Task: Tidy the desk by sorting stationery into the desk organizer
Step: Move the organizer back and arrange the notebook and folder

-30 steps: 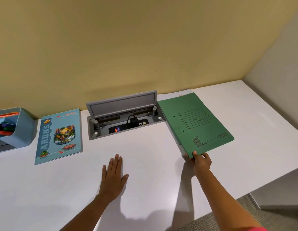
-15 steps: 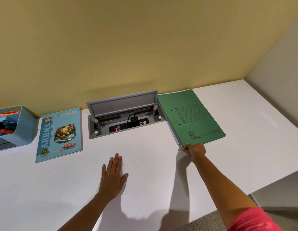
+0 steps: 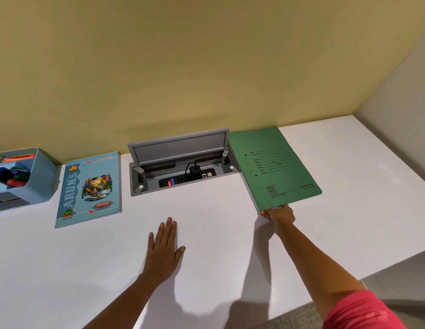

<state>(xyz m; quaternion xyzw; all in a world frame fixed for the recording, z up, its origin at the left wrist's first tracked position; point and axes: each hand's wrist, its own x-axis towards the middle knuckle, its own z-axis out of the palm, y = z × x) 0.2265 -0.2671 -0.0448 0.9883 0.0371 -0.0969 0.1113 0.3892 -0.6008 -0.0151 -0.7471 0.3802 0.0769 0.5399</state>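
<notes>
While the right hand point(image 3: 280, 214) grips the near edge of the green file folder point(image 3: 273, 167), fingers curled shut on the cover's lower corner, the left hand point(image 3: 164, 249) lies flat on the white desk point(image 3: 230, 245), palm down, fingers straight and close together, thumb spread aside.

Item 1: green file folder, at 2 o'clock from the left hand, lying against the yellow wall point(image 3: 206, 67) with its far edge; printed lines and a small stamp on the cover; its left edge just beside the cable box.

Item 2: grey cable box point(image 3: 183, 167), recessed in the desk at 12 o'clock from the left hand; lid tilted up toward the wall; black power strip point(image 3: 186, 178) inside with a black plug seated in it.

Item 3: blue notebook point(image 3: 89, 188), at 10 o'clock from the left hand, flat on the desk, cover reading "ARUN'S", apart from the cable box.

Item 4: light blue desk organizer point(image 3: 39, 179), at 9 o'clock from the notebook, at the picture's left edge, partly cut off; coloured markers point(image 3: 13, 178) in one compartment, orange items in the one behind it.

Item 5: pink sleeve point(image 3: 363, 312), on the right arm, bottom right corner.
</notes>
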